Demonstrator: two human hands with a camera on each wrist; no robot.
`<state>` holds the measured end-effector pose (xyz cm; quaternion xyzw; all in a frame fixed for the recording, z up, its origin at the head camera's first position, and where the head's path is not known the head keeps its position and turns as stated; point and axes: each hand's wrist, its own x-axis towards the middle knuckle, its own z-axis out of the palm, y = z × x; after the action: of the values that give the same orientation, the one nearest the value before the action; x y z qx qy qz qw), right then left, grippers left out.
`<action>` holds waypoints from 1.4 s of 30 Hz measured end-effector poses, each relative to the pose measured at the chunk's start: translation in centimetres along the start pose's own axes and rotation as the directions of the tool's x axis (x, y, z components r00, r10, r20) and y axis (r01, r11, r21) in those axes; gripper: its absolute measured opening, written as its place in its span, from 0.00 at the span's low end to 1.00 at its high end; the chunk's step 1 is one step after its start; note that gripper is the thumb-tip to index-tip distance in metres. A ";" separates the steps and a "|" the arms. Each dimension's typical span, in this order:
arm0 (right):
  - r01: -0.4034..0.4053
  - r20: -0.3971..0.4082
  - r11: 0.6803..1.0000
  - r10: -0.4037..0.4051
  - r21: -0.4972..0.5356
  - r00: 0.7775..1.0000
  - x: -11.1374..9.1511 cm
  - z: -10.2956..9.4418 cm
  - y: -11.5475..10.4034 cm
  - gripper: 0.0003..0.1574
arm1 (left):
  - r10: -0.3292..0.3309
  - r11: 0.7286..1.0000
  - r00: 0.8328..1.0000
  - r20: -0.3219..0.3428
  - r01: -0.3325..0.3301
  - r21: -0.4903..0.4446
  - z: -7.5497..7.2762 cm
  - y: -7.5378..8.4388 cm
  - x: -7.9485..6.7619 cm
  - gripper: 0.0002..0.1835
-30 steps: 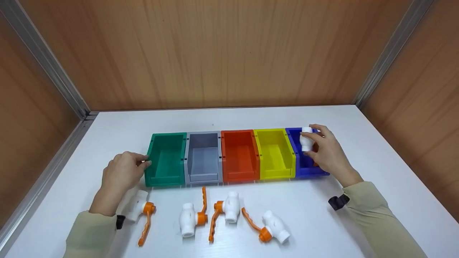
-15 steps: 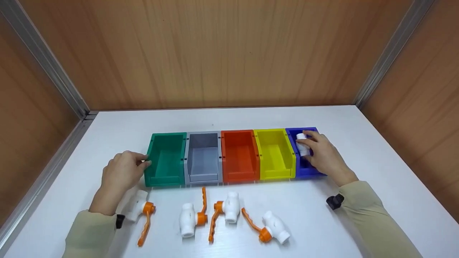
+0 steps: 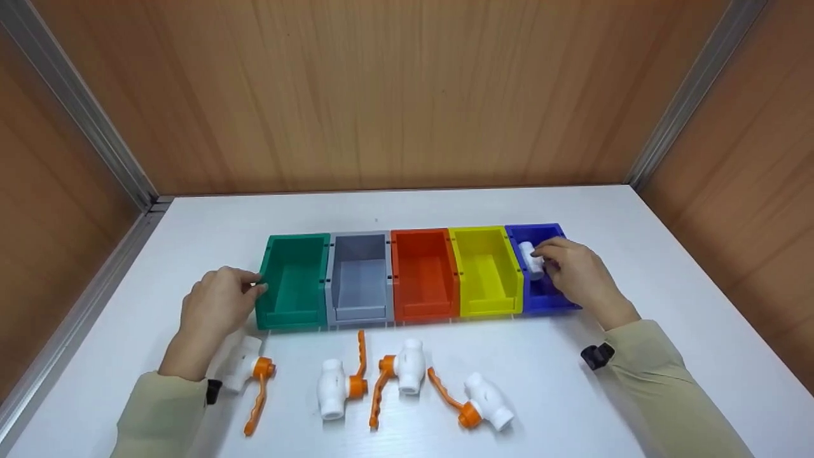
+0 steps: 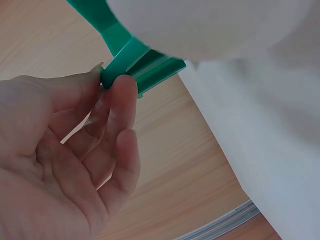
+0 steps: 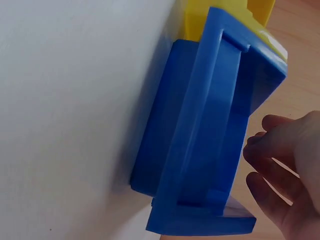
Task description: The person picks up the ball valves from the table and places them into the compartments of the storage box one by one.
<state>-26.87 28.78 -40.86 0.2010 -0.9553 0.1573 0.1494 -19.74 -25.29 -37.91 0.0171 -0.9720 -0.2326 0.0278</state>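
My left hand [image 3: 219,302] pinches the left wall of the green bin [image 3: 296,318] between thumb and fingers; the left wrist view shows this grip on the green rim [image 4: 122,60] up close. At the row's other end, my right hand [image 3: 582,273] is over the blue bin [image 3: 552,304], fingers loosely curled. A white ball valve [image 3: 531,259] lies tilted in that bin against its left side, and a fingertip overlaps it in the head view. Nothing shows between the right hand's fingers [image 5: 270,145] in the right wrist view. The valve's handle is hidden.
Grey [image 3: 361,312], red [image 3: 426,308] and yellow [image 3: 489,305] bins stand joined between the green and blue ones. Several white valves with orange handles, such as one valve [image 3: 332,389] near the middle, lie in front on the white table [image 3: 559,394]. Wooden panels [image 3: 394,95] enclose it.
The right hand has lowered the valve into the blue bin, where it now lies more tilted. Its fingers have come off the valve's ends and drawn together. The left hand stays put.
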 end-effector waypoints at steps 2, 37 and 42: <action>-0.002 -0.003 1.000 0.002 0.009 1.000 -0.2 -0.1 -0.3 0.15 | -0.005 1.000 1.000 0.004 0.005 0.000 0.1 0.0 0.0 0.19; 0.210 0.275 0.925 -0.301 0.316 0.913 -7.9 -1.2 -8.1 0.19 | -0.012 1.000 1.000 -0.016 0.012 -0.005 0.1 -0.1 -0.2 0.19; 0.271 0.335 0.877 -0.413 0.397 0.847 -8.8 -0.9 -9.5 0.23 | -0.008 1.000 1.000 -0.018 0.008 -0.007 0.1 0.0 -0.2 0.20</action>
<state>-14.84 23.78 -40.86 0.4210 -0.8719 0.2418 -0.0646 -19.57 -25.24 -38.00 0.0231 -0.9708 -0.2361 0.0358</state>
